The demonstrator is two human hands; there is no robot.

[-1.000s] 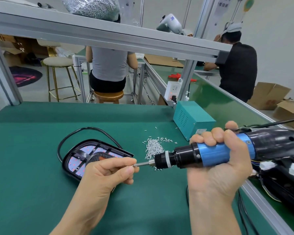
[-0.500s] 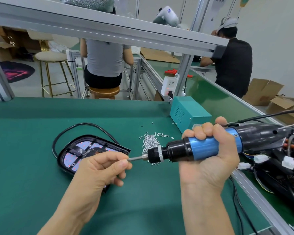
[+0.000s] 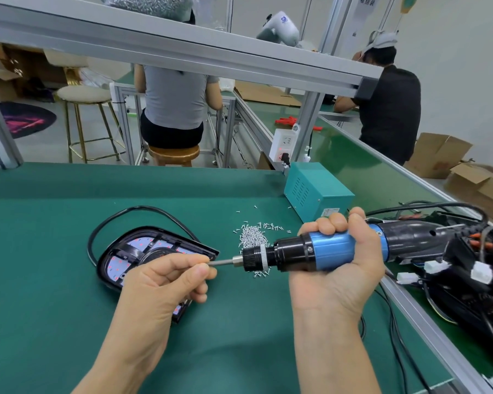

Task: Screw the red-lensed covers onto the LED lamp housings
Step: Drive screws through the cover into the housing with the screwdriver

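Black lamp housing point(image 3: 143, 245), red-dotted inside.

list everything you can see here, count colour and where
lamp: one, black housing with red-dotted LED board, on the mat left of centre, partly behind the left hand
cable: one, black, loops behind the lamp
screws: loose pile, silver, mid-mat
screwdriver: one, blue and black, held level above the mat
box: one, teal, far right of the mat
mat: one, green, covers the bench
lamp parts: heap, black with white plugs, right edge
stools: two, behind the bench
people: two, backs turned
left hand: pinches at the bit tip
right hand: grips the screwdriver
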